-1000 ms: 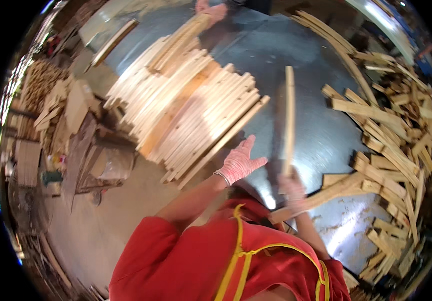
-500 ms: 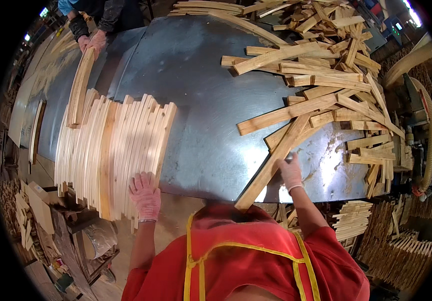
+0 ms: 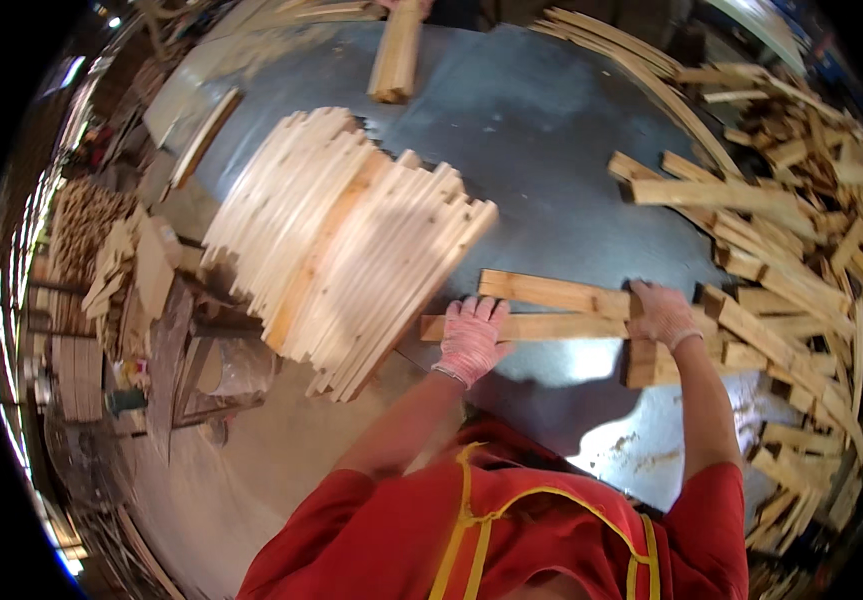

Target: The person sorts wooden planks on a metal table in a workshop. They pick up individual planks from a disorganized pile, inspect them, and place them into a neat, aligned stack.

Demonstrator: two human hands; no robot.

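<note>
Two wooden strips lie side by side in front of me, a near strip [image 3: 571,327] and a far strip [image 3: 541,290], their right ends close together. My left hand [image 3: 472,343], in a pinkish glove, grips the near strip by its left part, fingers over the far edge and thumb on the near side. My gloved right hand [image 3: 665,315] closes around both strips toward their right ends; its fingertips are partly hidden. Left of my hands, a wide row of pale planed strips [image 3: 341,240] lies packed edge to edge, overhanging the table's near edge.
A jumbled heap of wooden pieces [image 3: 791,280] covers the right side of the metal table [image 3: 551,120]. Across it, another person's hand holds a short bundle of strips [image 3: 396,60]. A lone strip [image 3: 206,135] sits at far left. A wooden stand [image 3: 186,350] is at lower left.
My left hand has left the row of pale strips and moved right onto a strip. My right hand now grips two strips. The view has turned left; the other person's bundle is off the row.
</note>
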